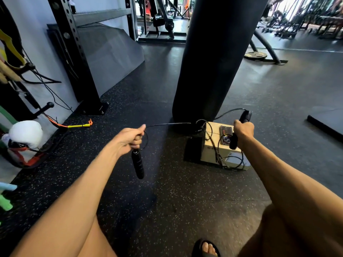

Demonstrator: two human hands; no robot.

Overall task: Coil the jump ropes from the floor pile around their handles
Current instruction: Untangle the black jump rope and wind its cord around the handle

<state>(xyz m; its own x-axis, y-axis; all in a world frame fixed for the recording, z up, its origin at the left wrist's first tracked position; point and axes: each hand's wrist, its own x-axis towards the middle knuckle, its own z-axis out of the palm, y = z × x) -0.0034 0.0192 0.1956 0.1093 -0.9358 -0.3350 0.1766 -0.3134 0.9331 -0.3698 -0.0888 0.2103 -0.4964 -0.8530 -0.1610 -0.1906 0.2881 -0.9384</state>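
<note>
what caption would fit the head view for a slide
Left hand holds a rope, its handle dangling; right hand grips another handle above a box beside the punch bag.

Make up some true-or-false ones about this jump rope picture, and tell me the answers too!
1. The left hand pinches the cord, and a black handle hangs below it. True.
2. The right hand holds nothing. False: it grips a second handle.
3. A phone lies on top of the box. True.
4. The punching bag is red. False: it is black.
</note>
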